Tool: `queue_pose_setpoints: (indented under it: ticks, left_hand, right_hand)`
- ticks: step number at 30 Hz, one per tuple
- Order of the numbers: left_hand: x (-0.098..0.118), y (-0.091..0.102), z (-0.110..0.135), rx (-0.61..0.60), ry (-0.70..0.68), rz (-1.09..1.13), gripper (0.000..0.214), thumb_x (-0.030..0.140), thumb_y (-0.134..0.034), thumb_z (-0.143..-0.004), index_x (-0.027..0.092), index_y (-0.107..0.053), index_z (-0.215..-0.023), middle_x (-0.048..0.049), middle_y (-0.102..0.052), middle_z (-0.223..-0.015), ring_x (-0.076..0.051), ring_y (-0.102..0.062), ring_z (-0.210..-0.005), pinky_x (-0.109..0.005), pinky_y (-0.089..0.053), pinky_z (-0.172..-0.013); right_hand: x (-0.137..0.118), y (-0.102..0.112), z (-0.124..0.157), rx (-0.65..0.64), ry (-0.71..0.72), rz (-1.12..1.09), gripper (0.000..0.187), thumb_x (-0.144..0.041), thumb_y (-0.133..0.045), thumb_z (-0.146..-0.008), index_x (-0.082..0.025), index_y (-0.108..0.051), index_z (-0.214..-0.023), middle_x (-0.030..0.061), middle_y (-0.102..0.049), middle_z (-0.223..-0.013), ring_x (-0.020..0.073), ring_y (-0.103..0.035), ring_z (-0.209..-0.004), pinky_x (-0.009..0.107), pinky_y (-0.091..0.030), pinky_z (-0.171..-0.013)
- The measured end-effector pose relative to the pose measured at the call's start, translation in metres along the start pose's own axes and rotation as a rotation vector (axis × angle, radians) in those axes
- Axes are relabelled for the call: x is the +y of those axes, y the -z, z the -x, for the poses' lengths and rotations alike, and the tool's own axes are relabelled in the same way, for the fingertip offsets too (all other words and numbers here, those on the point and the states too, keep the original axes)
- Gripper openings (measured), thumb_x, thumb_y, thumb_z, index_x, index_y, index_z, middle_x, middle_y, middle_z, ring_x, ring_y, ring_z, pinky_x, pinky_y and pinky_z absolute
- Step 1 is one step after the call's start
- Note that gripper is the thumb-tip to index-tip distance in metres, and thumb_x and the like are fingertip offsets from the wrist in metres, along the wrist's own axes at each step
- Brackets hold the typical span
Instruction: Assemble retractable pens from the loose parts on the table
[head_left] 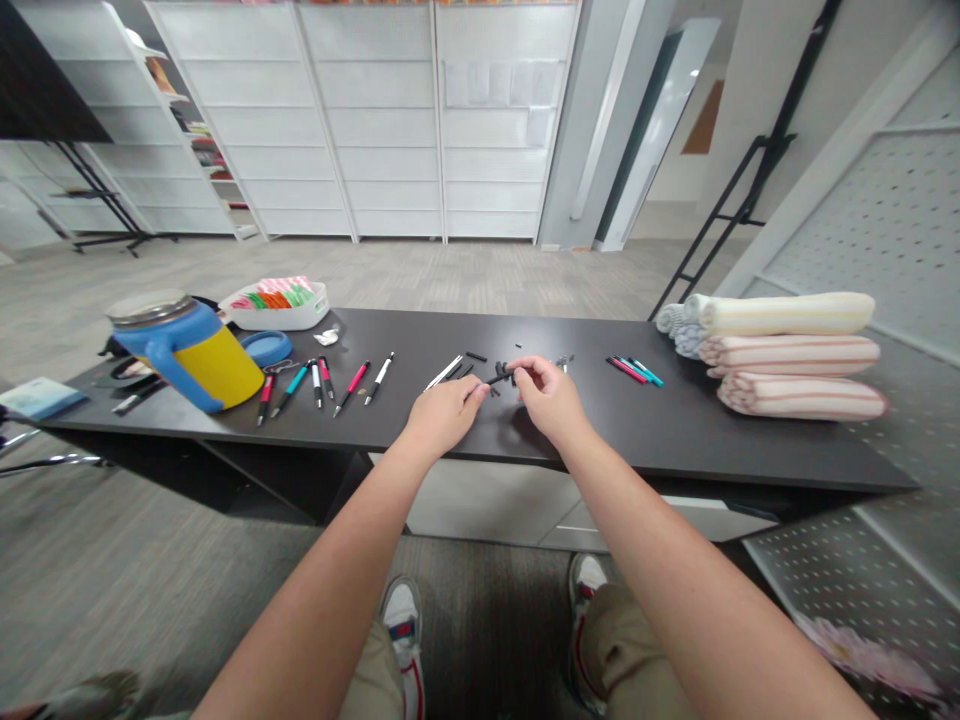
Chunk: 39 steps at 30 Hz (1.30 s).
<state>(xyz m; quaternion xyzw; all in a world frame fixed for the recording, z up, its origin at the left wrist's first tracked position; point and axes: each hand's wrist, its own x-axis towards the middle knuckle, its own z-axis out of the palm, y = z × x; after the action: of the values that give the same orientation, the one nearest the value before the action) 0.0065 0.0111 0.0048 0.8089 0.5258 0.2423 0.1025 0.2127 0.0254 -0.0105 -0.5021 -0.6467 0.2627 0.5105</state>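
Both my hands meet over the middle of a dark table (675, 430). My left hand (444, 410) is closed in a pinch on the near end of a black pen barrel (498, 378). My right hand (546, 392) is closed too, its fingertips gripping the far end of the same black pen part. Loose pen parts (475, 356) and a white pen (444, 372) lie just beyond my left hand. Small dark bits (564, 360) lie past my right hand.
Several pens (322, 380) lie in a row at the left, and three coloured pens (634, 370) at the right. A blue and yellow jug (187, 350) and a white tray (279, 304) stand far left. Folded towels (787, 350) are stacked at the right end.
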Motion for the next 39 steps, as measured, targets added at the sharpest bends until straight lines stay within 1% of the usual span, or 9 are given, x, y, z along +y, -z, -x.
queue_pose_setpoints:
  ticks: [4, 10, 15, 19, 27, 29, 32, 35, 39]
  left_hand:
    - [-0.0026, -0.001, 0.0, -0.001, -0.026, -0.016, 0.038, 0.048, -0.04, -0.109, 0.027, -0.071, -0.101, -0.0057, -0.078, -0.098, -0.026, -0.071, -0.091, -0.033, -0.043, -0.072]
    - [-0.0073, -0.0017, 0.0004, 0.006, -0.078, 0.039, 0.036, 0.047, -0.042, -0.109, 0.027, -0.072, -0.105, -0.0053, -0.08, -0.107, -0.025, -0.072, -0.101, -0.033, -0.048, -0.081]
    - [-0.0087, -0.0046, 0.0007, -0.009, -0.109, 0.029, 0.036, 0.047, -0.044, -0.109, 0.027, -0.074, -0.108, -0.0061, -0.08, -0.109, -0.025, -0.072, -0.104, -0.033, -0.05, -0.087]
    - [-0.0098, -0.0059, 0.0012, -0.012, -0.134, 0.046, 0.036, 0.046, -0.044, -0.109, 0.027, -0.074, -0.113, -0.0058, -0.08, -0.114, -0.024, -0.072, -0.107, -0.032, -0.05, -0.091]
    - [-0.0053, -0.0037, 0.0045, -0.015, -0.144, 0.023, 0.031, 0.042, -0.046, -0.109, 0.027, -0.073, -0.11, -0.0053, -0.079, -0.112, -0.024, -0.072, -0.102, -0.032, -0.049, -0.085]
    - [-0.0037, -0.0032, 0.0041, -0.018, -0.14, 0.017, 0.03, 0.042, -0.047, -0.108, 0.026, -0.072, -0.106, -0.0061, -0.079, -0.108, -0.025, -0.072, -0.099, -0.032, -0.049, -0.084]
    - [-0.0029, -0.0013, 0.0028, 0.002, -0.106, 0.05, 0.032, 0.045, -0.046, -0.108, 0.025, -0.07, -0.102, -0.0064, -0.077, -0.101, -0.025, -0.071, -0.094, -0.033, -0.048, -0.082]
    - [-0.0042, 0.0011, 0.0025, 0.038, -0.052, 0.124, 0.03, 0.045, -0.046, -0.108, 0.025, -0.068, -0.105, -0.0053, -0.076, -0.096, -0.024, -0.07, -0.089, -0.033, -0.048, -0.08]
    - [-0.007, 0.0011, 0.0036, 0.052, -0.071, 0.147, 0.03, 0.043, -0.044, -0.108, 0.025, -0.067, -0.102, -0.0052, -0.074, -0.095, -0.024, -0.069, -0.089, -0.032, -0.046, -0.079]
  right_hand:
    - [0.0058, 0.0011, -0.0028, -0.077, -0.05, -0.154, 0.033, -0.048, -0.061, -0.092, -0.021, -0.075, -0.106, 0.0002, -0.067, -0.08, 0.0148, -0.061, -0.064, 0.03, -0.05, -0.066]
    - [0.002, 0.0055, -0.0018, -0.172, -0.134, -0.357, 0.04, -0.056, -0.072, -0.086, -0.019, -0.077, -0.102, 0.0013, -0.07, -0.081, 0.0127, -0.059, -0.064, 0.028, -0.05, -0.065]
    - [-0.0029, 0.0049, 0.0006, -0.259, -0.134, -0.326, 0.042, -0.057, -0.075, -0.085, -0.018, -0.078, -0.098, 0.0012, -0.07, -0.077, 0.0126, -0.057, -0.063, 0.027, -0.048, -0.063]
    - [-0.0016, 0.0056, 0.0005, -0.297, -0.138, -0.3, 0.043, -0.059, -0.077, -0.084, -0.018, -0.079, -0.099, 0.0017, -0.072, -0.078, 0.0124, -0.057, -0.061, 0.027, -0.047, -0.061]
    - [-0.0027, 0.0059, 0.0016, -0.379, -0.129, -0.262, 0.042, -0.057, -0.079, -0.083, -0.019, -0.079, -0.101, 0.0024, -0.074, -0.079, 0.0136, -0.06, -0.061, 0.028, -0.048, -0.06]
    - [-0.0018, 0.0038, 0.001, -0.362, -0.138, -0.246, 0.045, -0.058, -0.082, -0.08, -0.02, -0.078, -0.104, 0.0017, -0.073, -0.078, 0.0135, -0.06, -0.06, 0.028, -0.048, -0.059]
    - [0.0006, 0.0015, -0.0008, -0.231, -0.164, -0.343, 0.05, -0.061, -0.082, -0.079, -0.021, -0.073, -0.106, 0.0, -0.07, -0.078, 0.0116, -0.057, -0.056, 0.027, -0.049, -0.056]
    - [0.0022, 0.0018, -0.002, -0.12, -0.197, -0.467, 0.048, -0.063, -0.08, -0.079, -0.022, -0.07, -0.101, 0.0007, -0.068, -0.086, 0.0113, -0.057, -0.061, 0.027, -0.054, -0.058]
    - [0.0021, 0.0036, -0.0013, -0.09, -0.178, -0.475, 0.042, -0.057, -0.084, -0.076, -0.021, -0.072, -0.096, -0.0002, -0.066, -0.083, 0.012, -0.058, -0.067, 0.028, -0.057, -0.064]
